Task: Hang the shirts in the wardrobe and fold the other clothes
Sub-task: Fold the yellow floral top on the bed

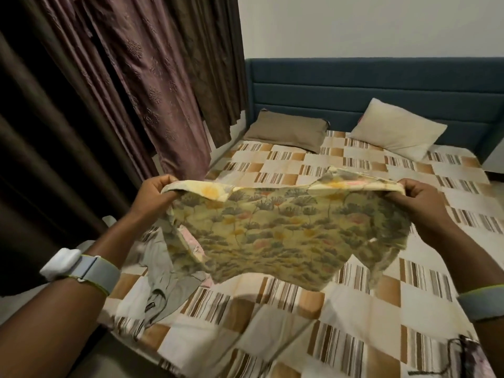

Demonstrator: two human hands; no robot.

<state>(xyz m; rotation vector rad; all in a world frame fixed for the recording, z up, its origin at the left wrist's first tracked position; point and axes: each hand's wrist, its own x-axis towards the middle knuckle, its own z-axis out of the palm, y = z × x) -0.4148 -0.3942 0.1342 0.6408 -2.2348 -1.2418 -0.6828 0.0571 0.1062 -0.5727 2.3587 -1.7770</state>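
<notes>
A yellow floral garment (275,227) hangs spread in the air above the bed. My left hand (155,195) pinches its upper left edge and my right hand (420,203) pinches its upper right edge, so the cloth is stretched between them. Its lower part droops toward the checked bedsheet (354,323). A grey shirt (161,279) lies crumpled on the bed below my left forearm, partly hidden by the floral cloth. The wardrobe is out of view.
A brown pillow (286,129) and a cream pillow (398,129) lie against the blue headboard (354,85). Dark curtains (122,77) hang at the left. A dark patterned cloth with a cord (469,356) lies at the bed's lower right corner.
</notes>
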